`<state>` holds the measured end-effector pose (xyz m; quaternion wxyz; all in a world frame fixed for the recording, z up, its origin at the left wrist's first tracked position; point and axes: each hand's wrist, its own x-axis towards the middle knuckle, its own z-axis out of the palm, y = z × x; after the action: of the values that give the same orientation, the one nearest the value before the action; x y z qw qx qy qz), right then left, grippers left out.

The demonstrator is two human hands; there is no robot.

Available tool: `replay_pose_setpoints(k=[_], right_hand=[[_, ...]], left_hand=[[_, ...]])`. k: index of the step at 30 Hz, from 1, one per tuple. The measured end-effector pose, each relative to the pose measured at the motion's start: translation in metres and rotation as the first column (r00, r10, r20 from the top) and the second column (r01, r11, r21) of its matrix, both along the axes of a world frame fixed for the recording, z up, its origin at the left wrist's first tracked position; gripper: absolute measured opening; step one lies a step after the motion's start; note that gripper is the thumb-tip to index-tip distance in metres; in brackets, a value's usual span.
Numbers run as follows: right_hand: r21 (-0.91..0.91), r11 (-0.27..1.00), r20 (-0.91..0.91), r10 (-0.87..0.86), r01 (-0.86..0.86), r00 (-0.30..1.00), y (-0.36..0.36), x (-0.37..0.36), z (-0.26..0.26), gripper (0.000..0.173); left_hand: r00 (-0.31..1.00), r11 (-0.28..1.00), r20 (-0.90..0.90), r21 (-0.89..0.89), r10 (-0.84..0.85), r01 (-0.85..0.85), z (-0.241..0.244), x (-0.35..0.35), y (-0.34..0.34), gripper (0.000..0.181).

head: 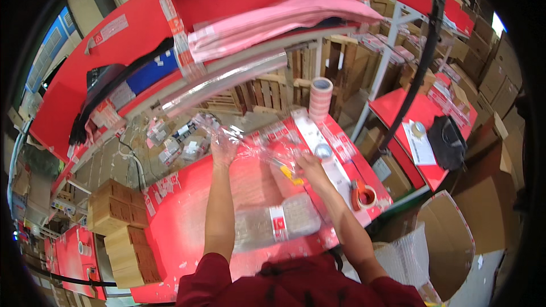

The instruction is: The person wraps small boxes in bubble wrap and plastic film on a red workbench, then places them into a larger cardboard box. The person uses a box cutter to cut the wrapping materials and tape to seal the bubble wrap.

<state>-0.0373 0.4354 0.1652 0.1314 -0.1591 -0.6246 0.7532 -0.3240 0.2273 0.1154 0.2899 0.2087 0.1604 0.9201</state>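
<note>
A crumpled sheet of clear plastic film [251, 147] stretches between my hands above the red worktable [183, 221]. My left hand [223, 150] grips its left end, partly covered by the film. At the other end, my right hand [312, 169] holds the film with bent fingers. Just beside that hand lies a yellow utility knife [291, 175]. Closer to my body rests a long bundle wrapped in clear plastic [300, 217], with a red-and-white label [278, 223] across it. Beyond the table's far edge hangs a roll of clear film [226, 83].
A stack of tape rolls [320, 98] stands at the far right corner. A tape roll [323, 152] and a red tape dispenser [362, 196] sit along the right side. Cardboard boxes [117, 209] are stacked at left. A dark post [420, 68] rises at right.
</note>
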Motion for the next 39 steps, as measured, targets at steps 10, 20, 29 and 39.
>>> replay_pose_setpoints(k=[10,20,29,39], right_hand=[[-0.154,0.978,0.01,-0.144,0.144,0.989,-0.002,0.063,-0.023,0.028],[-0.075,0.996,0.048,-0.036,0.039,0.998,-0.04,0.139,0.003,0.026],[-0.056,0.996,0.169,-0.064,0.075,0.983,-0.022,0.126,0.032,0.026],[0.078,0.995,0.043,-0.061,0.058,0.997,0.051,0.073,0.087,0.031]], left_hand=[[0.765,0.472,-0.361,-0.623,0.533,-0.623,0.019,0.216,-0.145,0.025],[0.793,0.245,-0.502,-0.768,0.345,-0.592,0.038,0.257,-0.188,0.034],[-0.34,-0.201,-0.891,0.407,-0.301,-0.891,0.168,-0.022,-0.149,0.035],[-0.411,0.051,-0.558,0.549,-0.721,-0.834,0.212,-0.187,-0.134,0.037]])
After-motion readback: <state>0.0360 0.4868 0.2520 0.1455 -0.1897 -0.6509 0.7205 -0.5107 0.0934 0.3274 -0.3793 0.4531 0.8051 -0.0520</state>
